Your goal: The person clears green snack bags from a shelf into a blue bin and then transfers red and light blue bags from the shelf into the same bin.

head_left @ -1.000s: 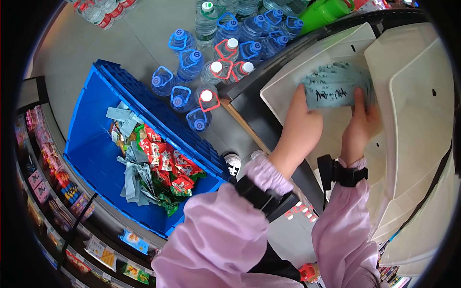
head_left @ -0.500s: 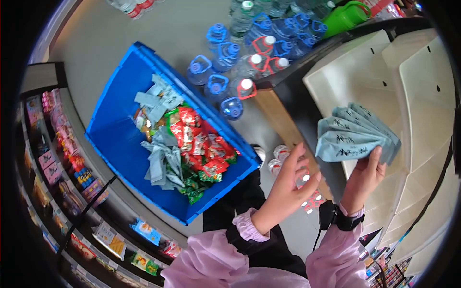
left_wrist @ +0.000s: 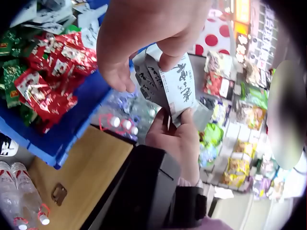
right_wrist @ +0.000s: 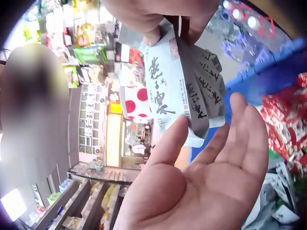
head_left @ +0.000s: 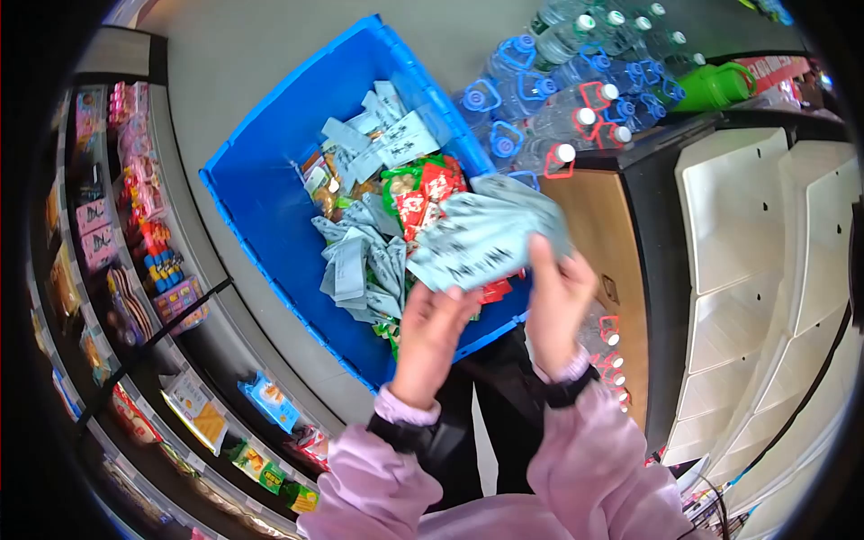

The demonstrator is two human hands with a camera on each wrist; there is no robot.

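A fanned bunch of pale blue packets (head_left: 495, 236) with black brush-style writing hangs over the blue crate (head_left: 270, 238). My right hand (head_left: 558, 292) pinches the bunch at one end, thumb on its face. At the bunch's other edge is my left hand (head_left: 436, 337), its thumb tip touching the packets and its fingers loosely extended, as the right wrist view shows. Inside the crate lie more pale blue packets (head_left: 360, 270), red packets (head_left: 414, 207) and green packets (left_wrist: 12, 81). The held bunch covers part of the red ones.
Large water bottles (head_left: 540, 90) with blue or red handles stand beyond the crate, near a green jug (head_left: 715, 87). White plastic bins (head_left: 729, 216) line the dark-edged unit at right. A snack shelf (head_left: 171, 297) curves along the left.
Both hands carried the bunch of packets leftward from the white bins to over the crate. The left hand let go of it midway and now touches its edge again. The view turned toward the crate.
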